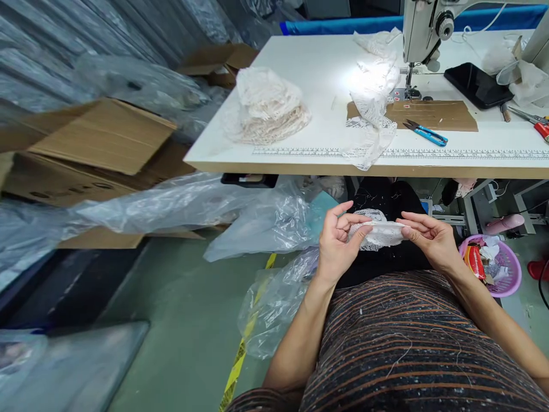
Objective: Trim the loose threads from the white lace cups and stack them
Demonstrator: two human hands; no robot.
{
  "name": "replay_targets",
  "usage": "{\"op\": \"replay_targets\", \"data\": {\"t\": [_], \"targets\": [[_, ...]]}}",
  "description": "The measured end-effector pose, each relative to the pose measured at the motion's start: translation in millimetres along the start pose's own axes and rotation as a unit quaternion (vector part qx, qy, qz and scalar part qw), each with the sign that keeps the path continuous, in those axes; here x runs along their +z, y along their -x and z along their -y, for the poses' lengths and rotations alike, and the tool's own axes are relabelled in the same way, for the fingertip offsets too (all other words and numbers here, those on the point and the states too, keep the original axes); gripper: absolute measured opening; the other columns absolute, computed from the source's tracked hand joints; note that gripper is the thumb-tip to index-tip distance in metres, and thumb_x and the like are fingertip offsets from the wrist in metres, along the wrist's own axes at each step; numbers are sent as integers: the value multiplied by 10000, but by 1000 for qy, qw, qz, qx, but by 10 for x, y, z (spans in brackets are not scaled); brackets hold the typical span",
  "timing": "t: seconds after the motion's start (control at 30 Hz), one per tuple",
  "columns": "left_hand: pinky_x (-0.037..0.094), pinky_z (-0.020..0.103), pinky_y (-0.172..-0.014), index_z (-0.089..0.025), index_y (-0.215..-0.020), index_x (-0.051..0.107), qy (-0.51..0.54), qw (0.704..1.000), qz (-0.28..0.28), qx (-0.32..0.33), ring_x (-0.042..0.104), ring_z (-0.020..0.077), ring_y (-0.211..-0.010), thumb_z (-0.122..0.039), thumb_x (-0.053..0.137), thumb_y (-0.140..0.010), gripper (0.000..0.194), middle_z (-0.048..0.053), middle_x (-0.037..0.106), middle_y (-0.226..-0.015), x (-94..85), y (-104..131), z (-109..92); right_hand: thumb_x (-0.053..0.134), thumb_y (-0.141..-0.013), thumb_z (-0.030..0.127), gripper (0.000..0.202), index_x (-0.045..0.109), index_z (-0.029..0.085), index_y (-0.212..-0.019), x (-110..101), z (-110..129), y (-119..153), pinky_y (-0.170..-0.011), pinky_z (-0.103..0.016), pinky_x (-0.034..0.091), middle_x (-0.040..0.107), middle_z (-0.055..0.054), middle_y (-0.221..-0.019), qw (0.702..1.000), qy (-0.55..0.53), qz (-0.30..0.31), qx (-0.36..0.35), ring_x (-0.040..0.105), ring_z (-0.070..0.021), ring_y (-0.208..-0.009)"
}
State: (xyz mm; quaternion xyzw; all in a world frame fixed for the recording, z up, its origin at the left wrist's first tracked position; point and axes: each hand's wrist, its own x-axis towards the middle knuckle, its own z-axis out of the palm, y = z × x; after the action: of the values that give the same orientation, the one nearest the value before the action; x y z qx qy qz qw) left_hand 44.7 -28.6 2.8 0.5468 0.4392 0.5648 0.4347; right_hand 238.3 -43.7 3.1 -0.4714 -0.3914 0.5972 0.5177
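A small piece of white lace (380,233) is stretched between my hands over my lap, below the table's front edge. My left hand (342,237) pinches its left end between thumb and fingers. At the right end, my right hand (429,234) grips the lace between thumb and index finger. A longer white lace strip (371,103) lies on the white sewing table (309,57), its lower end near the front edge. Left of it sits a stack of white lace (272,106).
The sewing machine (418,34) stands beyond brown cardboard (446,114) and blue thread snips (426,133). A black phone (478,84) lies to the right. Open cartons (103,134) and plastic sheeting (171,200) fill the left. A pink basket (512,274) holds scraps.
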Motion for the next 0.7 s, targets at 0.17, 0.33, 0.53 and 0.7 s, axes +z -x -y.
{"op": "replay_targets", "data": {"t": [0.17, 0.33, 0.53, 0.7], "targets": [[546, 251, -685, -186, -1186, 511, -27, 1000, -1, -14, 738, 165, -787, -295, 761, -789, 482, 49, 781, -865, -19, 24, -1, 890, -606, 460, 455, 774, 235, -985, 12, -21, -5, -923, -401, 586, 795, -65, -980, 1000, -5, -6, 1, 743, -239, -984], [524, 252, -708, -182, -1174, 520, -32, 999, 7, -27, 720, 154, -777, -267, 743, -789, 453, 28, 767, -831, -33, 31, 3, 864, -635, 483, 459, 761, 215, -994, -26, -65, -37, -895, -387, 581, 789, -79, -982, 1000, 13, 2, 9, 736, -225, -949], [515, 247, -672, -176, -1131, 545, -24, 990, 103, -92, 682, 137, -697, -282, 748, -775, 424, 11, 733, -792, -50, -5, -11, 863, -647, 348, 497, 727, 188, -1097, 9, 30, -186, -732, -272, 543, 757, -38, -931, 980, 111, 167, 18, 677, -146, -793], [523, 226, -638, -187, -1201, 531, 48, 950, 218, -217, 682, 129, -701, -267, 829, -697, 591, 14, 717, -860, -276, 40, 14, 800, -708, 468, 352, 751, 156, -864, 89, 22, -311, -564, -236, 441, 689, -2, -705, 963, 98, 241, 72, 569, -104, -598]]}}
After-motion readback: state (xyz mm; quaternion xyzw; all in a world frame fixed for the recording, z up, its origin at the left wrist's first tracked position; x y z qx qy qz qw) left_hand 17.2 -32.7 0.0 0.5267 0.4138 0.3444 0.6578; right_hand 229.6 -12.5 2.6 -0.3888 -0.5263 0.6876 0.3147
